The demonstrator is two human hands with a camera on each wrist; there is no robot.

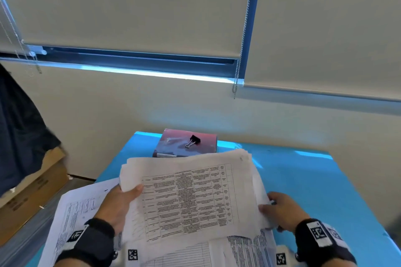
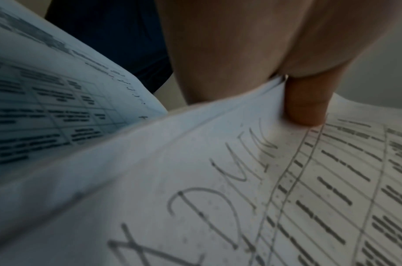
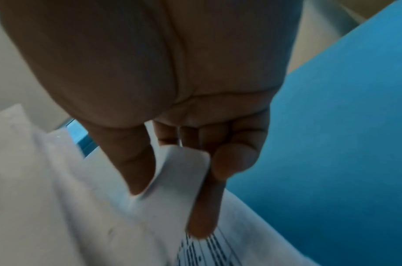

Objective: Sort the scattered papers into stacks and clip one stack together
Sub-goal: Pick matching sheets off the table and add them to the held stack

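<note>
I hold a stack of printed papers (image 1: 188, 195) above the blue table (image 1: 303, 180), its top sheet a table of text. My left hand (image 1: 121, 201) grips the stack's left edge, thumb on top; the left wrist view shows the thumb (image 2: 307, 104) pressing the sheet (image 2: 218, 180). My right hand (image 1: 282, 208) pinches the right edge, with the paper's corner (image 3: 182, 172) between thumb and fingers (image 3: 207, 207). More printed sheets (image 1: 73, 212) lie beneath, at the near left and near edge. A black binder clip (image 1: 193, 140) rests on a reddish book (image 1: 186, 143) at the table's far side.
A cardboard box (image 1: 28, 197) stands on the floor to the left, with dark cloth (image 1: 19, 125) hanging above it. The wall and window blinds (image 1: 130, 6) rise behind the table. Bare blue tabletop shows to the right of the papers.
</note>
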